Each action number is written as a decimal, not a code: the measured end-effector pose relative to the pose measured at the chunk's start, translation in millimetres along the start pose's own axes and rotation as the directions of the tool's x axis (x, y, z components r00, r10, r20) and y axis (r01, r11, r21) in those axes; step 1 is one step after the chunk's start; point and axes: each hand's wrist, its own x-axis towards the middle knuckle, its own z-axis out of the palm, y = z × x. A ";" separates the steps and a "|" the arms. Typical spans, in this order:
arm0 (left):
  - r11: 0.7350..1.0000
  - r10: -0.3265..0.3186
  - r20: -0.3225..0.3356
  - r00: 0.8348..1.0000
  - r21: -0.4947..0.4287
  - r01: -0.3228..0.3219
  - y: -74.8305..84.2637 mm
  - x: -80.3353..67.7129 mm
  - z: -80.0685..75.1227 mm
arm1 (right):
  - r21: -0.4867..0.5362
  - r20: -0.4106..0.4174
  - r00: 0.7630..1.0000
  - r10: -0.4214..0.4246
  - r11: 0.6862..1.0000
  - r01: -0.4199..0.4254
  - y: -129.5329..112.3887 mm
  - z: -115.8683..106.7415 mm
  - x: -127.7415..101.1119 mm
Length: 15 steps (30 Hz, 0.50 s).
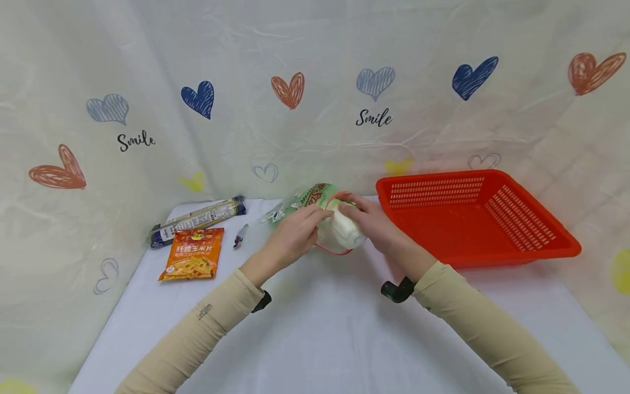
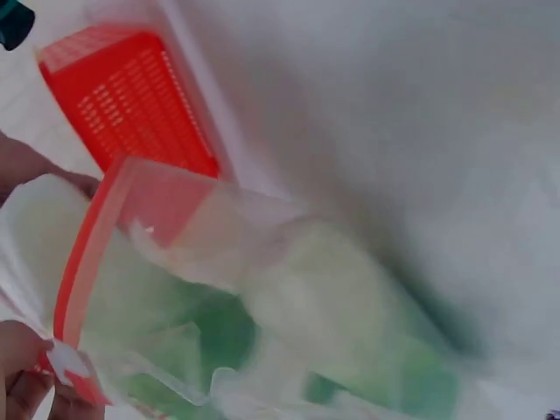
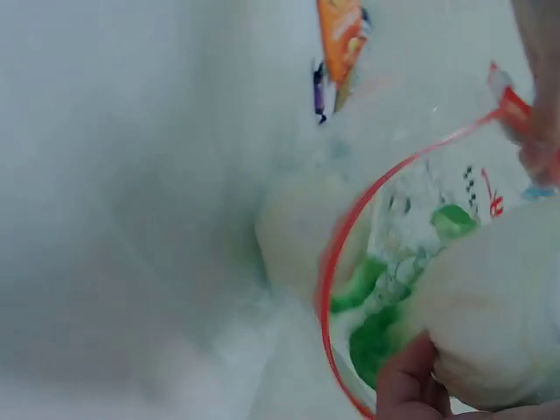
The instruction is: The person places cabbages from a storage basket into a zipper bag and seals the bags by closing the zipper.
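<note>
Clear red-rimmed zip bag (image 1: 328, 219) with green-printed contents, gripped by both hands.
Left hand (image 1: 294, 236) pinches its rim; right hand (image 1: 370, 220) clasps the white bundle (image 1: 339, 232) beside a red basket (image 1: 472, 219).

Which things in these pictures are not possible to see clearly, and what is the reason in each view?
- Head view: the white item at the zip bag mouth is mostly covered by the left hand and right hand.
- Left wrist view: bag print is blurred; the red basket is cut by the top edge.
- Right wrist view: the orange snack packet is cut by the top edge.
- Head view: the small purple item is too small to identify.
</note>
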 end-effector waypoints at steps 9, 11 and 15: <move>0.978 -0.207 -0.166 0.964 -0.073 0.198 -19.0 -8.4 2.6 | 0.499 -0.091 0.996 0.012 0.866 0.035 2.2 17.8 -7.1; 0.966 -0.247 -0.163 0.955 -0.117 0.230 -22.5 -9.6 3.0 | 0.476 -0.067 0.998 0.004 0.879 0.028 4.2 20.4 -6.5; 0.955 -0.270 -0.127 0.954 -0.164 0.248 -26.5 -12.5 3.4 | 0.266 0.027 1.000 -0.007 0.964 -0.001 11.8 21.9 -3.2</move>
